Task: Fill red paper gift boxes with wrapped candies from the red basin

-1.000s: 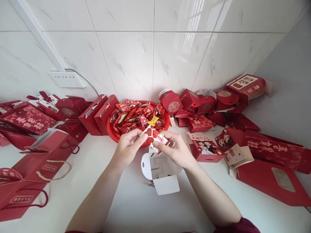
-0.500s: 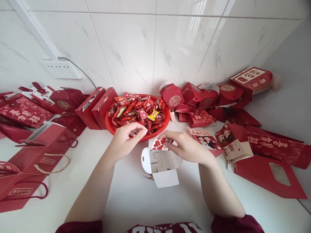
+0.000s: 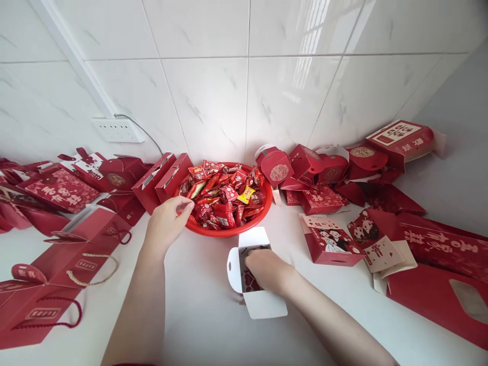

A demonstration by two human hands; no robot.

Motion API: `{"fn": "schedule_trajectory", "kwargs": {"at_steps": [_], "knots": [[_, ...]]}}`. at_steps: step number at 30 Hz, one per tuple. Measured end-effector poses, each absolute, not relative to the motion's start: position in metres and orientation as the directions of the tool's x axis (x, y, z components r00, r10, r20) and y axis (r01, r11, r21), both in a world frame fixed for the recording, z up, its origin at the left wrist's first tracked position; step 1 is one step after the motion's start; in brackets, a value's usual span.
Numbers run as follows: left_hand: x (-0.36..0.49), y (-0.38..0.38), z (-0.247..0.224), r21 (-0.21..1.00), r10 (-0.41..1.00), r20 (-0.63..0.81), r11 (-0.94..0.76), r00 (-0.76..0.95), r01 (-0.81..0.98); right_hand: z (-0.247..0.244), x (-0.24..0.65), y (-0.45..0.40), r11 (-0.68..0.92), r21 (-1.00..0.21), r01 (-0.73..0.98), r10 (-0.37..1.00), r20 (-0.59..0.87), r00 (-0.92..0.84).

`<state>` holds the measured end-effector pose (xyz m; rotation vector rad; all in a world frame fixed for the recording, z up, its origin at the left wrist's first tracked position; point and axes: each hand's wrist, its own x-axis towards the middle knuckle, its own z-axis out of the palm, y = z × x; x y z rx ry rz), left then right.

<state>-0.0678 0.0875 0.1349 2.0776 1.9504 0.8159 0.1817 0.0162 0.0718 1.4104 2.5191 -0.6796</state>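
A small open box with white inner flaps stands on the table in front of me. My right hand reaches down into it from the right, its fingertips hidden inside. Beneath that hand, in the box, part of a red and white patterned wrapped candy shows. Whether my fingers still grip it is hidden. My left hand hovers by the left rim of a red basin, thumb and forefinger curled together with nothing visible in them. Many wrapped candies fill the basin, mostly red, one yellow.
Red gift boxes and bags, some with rope handles, line the left side. More red boxes are piled at the back right. A box with a printed couple and flat red packaging lie to the right. Behind is a tiled wall.
My right hand has moved down into the box with the patterned candy. My left hand has drawn back leftward from the front of the basin. The view has tilted up slightly.
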Motion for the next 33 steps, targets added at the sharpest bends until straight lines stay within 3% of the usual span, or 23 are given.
{"fn": "schedule_trajectory", "kwargs": {"at_steps": [4,10,12,17,24,29,33], "knots": [[-0.068,0.099,0.123,0.415,0.962,0.271,-0.103,-0.015,0.904,0.08,0.186,0.014,0.507,-0.305,0.806,0.721,-0.362,-0.591],[-0.055,0.116,0.103,0.191,0.952,0.304,-0.089,0.027,0.978,0.103,0.204,0.007,0.482,-0.408,0.776,0.789,-0.184,-0.587],[-0.055,0.119,0.099,0.169,0.949,0.313,-0.091,0.034,0.981,0.11,0.212,0.006,0.469,-0.44,0.766,0.802,-0.151,-0.578],[-0.056,0.112,0.105,0.166,0.937,0.341,-0.137,0.074,0.977,0.124,0.228,0.007,0.429,-0.493,0.757,0.825,-0.126,-0.55],[-0.059,0.095,0.128,0.314,0.885,0.461,-0.235,0.069,0.92,0.135,0.242,0.004,0.366,-0.456,0.811,0.866,-0.153,-0.476],[-0.057,0.091,0.134,0.453,0.971,0.111,-0.239,0.211,0.859,0.136,0.248,0.005,0.332,-0.439,0.835,0.884,-0.164,-0.438],[-0.055,0.102,0.133,0.336,0.949,0.299,-0.203,0.1,0.92,0.136,0.249,0.005,0.324,-0.444,0.835,0.886,-0.166,-0.432]]}}
